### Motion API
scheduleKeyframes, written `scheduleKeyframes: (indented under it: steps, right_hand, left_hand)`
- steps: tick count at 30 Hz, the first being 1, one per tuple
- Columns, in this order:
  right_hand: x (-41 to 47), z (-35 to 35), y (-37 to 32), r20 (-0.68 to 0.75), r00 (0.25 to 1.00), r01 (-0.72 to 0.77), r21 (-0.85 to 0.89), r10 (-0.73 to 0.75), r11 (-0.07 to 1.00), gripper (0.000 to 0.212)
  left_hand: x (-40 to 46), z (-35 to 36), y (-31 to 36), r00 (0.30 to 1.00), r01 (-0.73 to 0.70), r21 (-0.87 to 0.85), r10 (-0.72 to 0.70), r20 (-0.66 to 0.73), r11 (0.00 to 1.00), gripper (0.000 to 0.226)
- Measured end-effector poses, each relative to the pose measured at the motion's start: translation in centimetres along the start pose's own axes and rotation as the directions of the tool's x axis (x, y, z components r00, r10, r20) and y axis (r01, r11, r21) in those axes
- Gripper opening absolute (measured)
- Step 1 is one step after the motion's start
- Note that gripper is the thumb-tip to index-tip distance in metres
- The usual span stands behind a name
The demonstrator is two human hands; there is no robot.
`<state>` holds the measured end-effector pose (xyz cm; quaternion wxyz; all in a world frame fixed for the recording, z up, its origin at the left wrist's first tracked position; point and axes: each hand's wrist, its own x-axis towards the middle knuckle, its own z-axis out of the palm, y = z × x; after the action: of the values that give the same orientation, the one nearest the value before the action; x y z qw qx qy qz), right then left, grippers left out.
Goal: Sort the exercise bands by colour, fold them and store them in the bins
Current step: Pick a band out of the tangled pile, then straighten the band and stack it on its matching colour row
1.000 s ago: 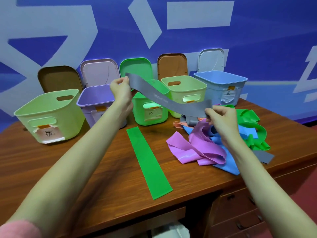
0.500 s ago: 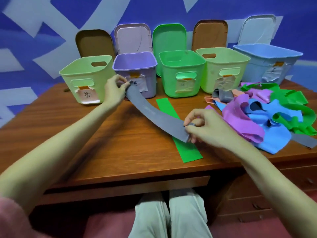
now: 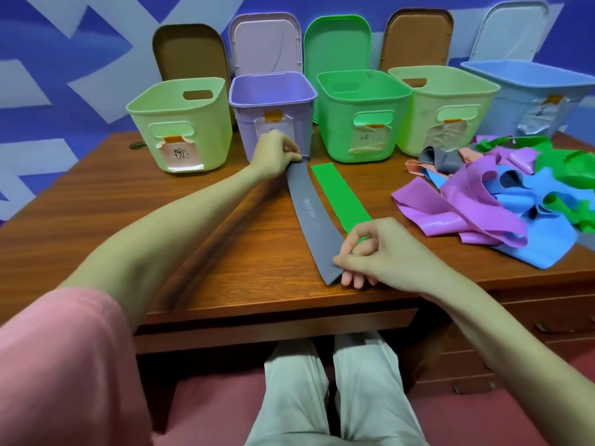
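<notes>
A grey exercise band [image 3: 310,214] lies stretched flat on the wooden table [image 3: 206,239], running from the purple bin toward the front edge. My left hand [image 3: 275,154] pinches its far end just in front of the purple bin [image 3: 273,104]. My right hand [image 3: 376,252] pinches its near end. A flat green band [image 3: 339,194] lies beside it on the right, its near end hidden under my right hand. A tangled pile of purple, blue, green, grey and peach bands [image 3: 502,194] sits at the right.
Several open bins stand in a row at the back: pale green [image 3: 180,123], purple, bright green [image 3: 360,114], another pale green [image 3: 444,107] and light blue [image 3: 531,91], each labelled, lids leaning against the wall. Drawers are under the table at right.
Both hands have lowered the grey band from the air onto the table, left of the green band. The camera has tilted down.
</notes>
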<state>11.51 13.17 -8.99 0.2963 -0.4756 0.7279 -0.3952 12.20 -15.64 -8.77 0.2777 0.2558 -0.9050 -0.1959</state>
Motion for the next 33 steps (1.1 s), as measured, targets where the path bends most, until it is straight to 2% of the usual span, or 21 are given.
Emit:
scheduleKeyframes:
  steps: [5,9,13,17,21,23,26,30,33]
  right_hand:
    - [0.1,0.9,-0.2,0.022,1.000,-0.011,-0.065,0.012,0.998,0.012]
    - [0.3,1.0,-0.2,-0.005,1.000,0.001,-0.314,-0.003,0.949,0.014]
    - [0.4,0.7,-0.4,-0.013,0.998,0.050,-0.450,-0.062,0.892,0.016]
    - [0.8,0.2,-0.4,0.016,0.995,0.092,-0.471,-0.096,0.878,0.017]
    - [0.7,-1.2,0.1,0.040,0.986,0.163,-0.374,-0.160,0.913,0.011]
    - [0.6,-2.3,0.8,-0.032,0.981,0.175,-0.292,-0.192,0.940,0.007]
    - [0.3,-4.4,2.6,-0.259,0.941,0.168,-0.203,-0.218,0.965,0.006]
    - [-0.7,-7.5,5.3,-0.577,0.774,0.117,-0.277,-0.262,0.954,0.016]
    - [-1.6,-9.8,6.9,-0.642,0.712,-0.010,-0.413,-0.283,0.911,0.030]
  left_hand:
    - [-0.4,0.6,-0.2,1.000,0.000,0.041,0.000,0.002,0.999,0.019]
    - [-0.8,1.1,-0.8,1.000,0.020,0.108,-0.022,0.018,0.994,0.017]
    - [-1.4,1.6,-1.3,1.000,-0.008,0.198,0.010,-0.007,0.980,0.025]
    - [-1.5,1.4,-1.0,0.999,-0.028,0.262,0.039,-0.038,0.965,0.030]
    - [-2.0,1.6,0.5,0.984,-0.104,0.158,0.124,-0.126,0.982,0.022]
    - [-2.3,1.7,1.9,0.981,-0.152,0.072,0.160,-0.110,0.986,0.019]
    - [-2.7,2.1,4.4,0.974,-0.225,-0.033,0.224,-0.025,0.974,0.017]
    - [-3.3,3.3,7.6,0.932,-0.328,-0.131,0.343,0.117,0.936,0.020]
    - [-3.5,4.2,9.8,0.889,-0.366,-0.211,0.408,0.209,0.906,0.033]
